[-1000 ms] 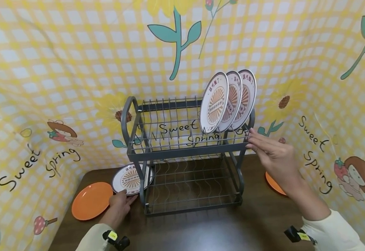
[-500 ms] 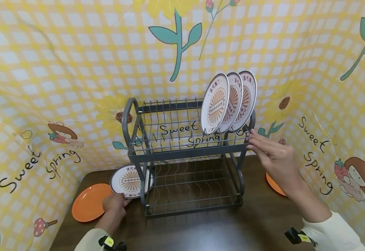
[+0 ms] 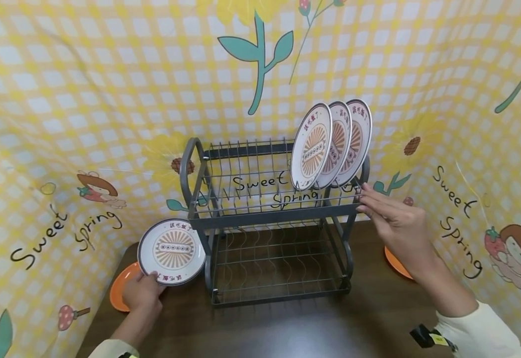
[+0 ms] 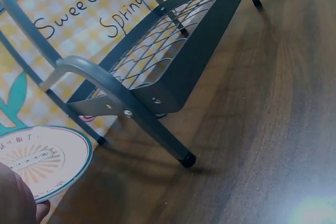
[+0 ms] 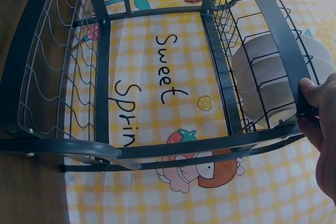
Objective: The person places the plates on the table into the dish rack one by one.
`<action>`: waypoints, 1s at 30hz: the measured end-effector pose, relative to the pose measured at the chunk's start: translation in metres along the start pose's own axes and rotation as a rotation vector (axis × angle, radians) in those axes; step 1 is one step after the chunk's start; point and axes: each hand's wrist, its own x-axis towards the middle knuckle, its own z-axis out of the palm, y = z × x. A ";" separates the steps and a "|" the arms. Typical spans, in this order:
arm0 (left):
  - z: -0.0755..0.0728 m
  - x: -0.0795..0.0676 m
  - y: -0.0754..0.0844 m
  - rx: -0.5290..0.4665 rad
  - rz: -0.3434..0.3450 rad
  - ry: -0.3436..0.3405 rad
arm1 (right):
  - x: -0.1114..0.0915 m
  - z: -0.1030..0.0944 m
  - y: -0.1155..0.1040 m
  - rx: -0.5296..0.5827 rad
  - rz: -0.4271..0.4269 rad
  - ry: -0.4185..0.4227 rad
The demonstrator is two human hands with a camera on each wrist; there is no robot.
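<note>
At the left of the rack, my left hand (image 3: pixel 143 294) pinches the near rim of a white patterned plate (image 3: pixel 172 252), thumb on top; the plate is tilted toward me and overlaps an orange plate (image 3: pixel 119 288) lying beyond the hand. In the left wrist view, the held plate (image 4: pixel 44 158) shows beside the rack's leg. My right hand (image 3: pixel 399 223) grips the front right corner of the grey two-tier dish rack (image 3: pixel 269 217). The right wrist view shows that thumb over the upper frame (image 5: pixel 286 51). Three matching white plates (image 3: pixel 311 146) stand upright at the right of the top tier.
The rack's lower tier (image 3: pixel 278 268) has wavy wires. Another orange plate (image 3: pixel 396 263) lies right of the rack, partly hidden by the right arm. A yellow checked cloth (image 3: pixel 153 89) hangs behind and on both sides of the dark wooden table (image 3: pixel 287 333).
My left hand has drawn the patterned plate leftward, out from behind the rack's left leg, and raised it. It now covers more of the orange plate. My right hand stays on the rack's corner.
</note>
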 end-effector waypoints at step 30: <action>-0.058 -0.022 0.060 -0.210 0.195 0.105 | -0.001 0.000 0.000 -0.004 0.001 -0.012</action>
